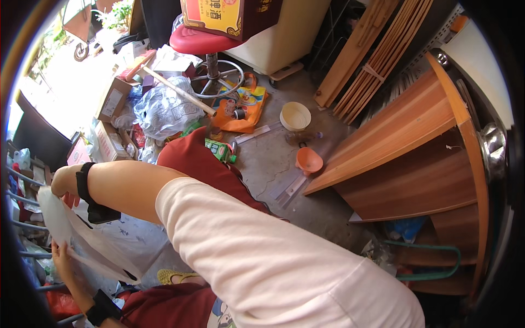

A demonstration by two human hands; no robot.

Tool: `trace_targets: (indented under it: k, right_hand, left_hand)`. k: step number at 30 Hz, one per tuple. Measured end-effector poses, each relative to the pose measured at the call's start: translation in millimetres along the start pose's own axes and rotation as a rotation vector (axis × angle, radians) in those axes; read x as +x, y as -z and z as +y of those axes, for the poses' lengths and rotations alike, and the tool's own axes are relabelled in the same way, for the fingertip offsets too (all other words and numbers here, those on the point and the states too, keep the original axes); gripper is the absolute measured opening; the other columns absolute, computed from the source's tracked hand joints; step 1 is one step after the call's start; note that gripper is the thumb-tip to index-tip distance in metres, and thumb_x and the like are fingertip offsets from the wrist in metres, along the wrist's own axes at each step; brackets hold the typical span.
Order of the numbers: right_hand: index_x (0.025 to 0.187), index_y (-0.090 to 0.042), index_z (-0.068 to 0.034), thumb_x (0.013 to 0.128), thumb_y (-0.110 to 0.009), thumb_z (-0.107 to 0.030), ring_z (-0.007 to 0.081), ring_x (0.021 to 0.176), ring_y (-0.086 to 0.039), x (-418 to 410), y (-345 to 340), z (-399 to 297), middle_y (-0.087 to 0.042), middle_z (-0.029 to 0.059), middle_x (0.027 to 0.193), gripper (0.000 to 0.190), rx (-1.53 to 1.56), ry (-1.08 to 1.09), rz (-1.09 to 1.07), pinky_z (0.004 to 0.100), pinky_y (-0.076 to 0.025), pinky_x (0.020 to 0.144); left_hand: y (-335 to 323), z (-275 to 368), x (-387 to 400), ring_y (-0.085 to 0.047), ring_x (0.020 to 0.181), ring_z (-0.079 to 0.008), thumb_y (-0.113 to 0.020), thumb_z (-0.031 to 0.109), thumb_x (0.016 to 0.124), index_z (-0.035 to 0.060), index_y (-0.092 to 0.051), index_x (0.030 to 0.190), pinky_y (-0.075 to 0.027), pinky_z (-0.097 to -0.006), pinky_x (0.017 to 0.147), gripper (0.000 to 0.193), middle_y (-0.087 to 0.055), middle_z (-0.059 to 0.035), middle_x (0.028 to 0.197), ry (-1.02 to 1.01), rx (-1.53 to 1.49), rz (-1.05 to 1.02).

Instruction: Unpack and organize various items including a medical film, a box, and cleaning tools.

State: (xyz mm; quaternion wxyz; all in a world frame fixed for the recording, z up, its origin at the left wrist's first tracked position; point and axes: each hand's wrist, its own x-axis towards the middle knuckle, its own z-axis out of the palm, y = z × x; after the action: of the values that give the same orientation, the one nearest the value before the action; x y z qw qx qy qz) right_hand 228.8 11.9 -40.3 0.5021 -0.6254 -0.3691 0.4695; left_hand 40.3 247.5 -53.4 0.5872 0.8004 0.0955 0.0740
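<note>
At the far left, my right hand (65, 180) grips the upper end of a thin white sheet or bag (55, 215); its material is unclear. Below it, the fingers of my left hand (61, 250) hold the lower edge of the same white piece. Both wrists wear black bands, each with a dark device attached. A larger pale sheet with small dark marks (123, 238) lies under and beside the white piece. My pale sleeve (266, 233) crosses the view and hides part of my dark red trousers (188, 164).
Grey metal bars (26, 201) stand at the left edge. Plastic bags (168, 106), cartons (110, 143) and a wooden-handled tool (176, 88) lie beyond my knee. A red stool (211, 41) bears a box (229, 16). Right are a wooden cabinet (393, 135), an orange bowl (309, 160) and a cream basin (295, 116).
</note>
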Motion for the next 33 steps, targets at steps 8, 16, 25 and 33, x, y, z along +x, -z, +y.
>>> trace_targets:
  k: [8,16,25,33]
  right_hand:
    - [0.12,-0.047,-0.006,0.083,-0.051,-0.047,0.0338,0.109,-0.05,-18.9,21.4,41.8,-0.05,0.0149,0.119,0.055,0.743,0.038,0.4,0.0576,-0.039,0.087]
    - [0.087,-0.069,-0.009,0.048,-0.084,-0.041,0.0165,0.083,-0.064,-36.3,-5.1,1.9,-0.066,0.0012,0.087,0.053,-1.05,-0.225,0.714,0.0282,-0.051,0.069]
    - [0.08,-0.067,-0.008,0.05,-0.081,-0.021,0.0189,0.075,-0.065,-5.0,-33.3,8.2,-0.065,0.0018,0.074,0.036,-1.14,0.044,0.848,0.0313,-0.051,0.056]
    - [0.088,-0.066,-0.003,0.072,-0.059,-0.017,0.0239,0.076,-0.063,-116.2,-51.3,-16.6,-0.065,0.0115,0.08,0.023,-1.5,0.105,0.372,0.0357,-0.05,0.067]
  left_hand:
    - [-90.2,53.9,-25.1,-0.047,0.082,-0.0081,-0.059,0.035,0.073,0.0121,-0.058,0.107,-0.031,-0.0234,0.061,0.041,-0.055,0.0028,0.085,0.452,0.629,-0.241]
    - [-162.5,97.0,-50.8,-0.049,0.09,-0.0082,-0.055,0.044,0.079,0.0111,-0.059,0.109,-0.028,-0.0277,0.077,0.044,-0.06,0.0024,0.093,0.145,0.079,-0.169]
    - [-133.5,78.0,-27.2,-0.053,0.093,-0.0114,-0.061,0.019,0.079,0.0018,-0.058,0.11,-0.038,-0.0254,0.083,0.035,-0.059,-0.0021,0.099,0.201,0.01,-0.219]
    - [-166.6,102.2,-46.0,-0.048,0.092,-0.013,-0.06,0.044,0.076,0.0113,-0.059,0.103,-0.03,-0.0318,0.082,0.043,-0.059,-0.0007,0.097,0.212,-0.168,-0.01]
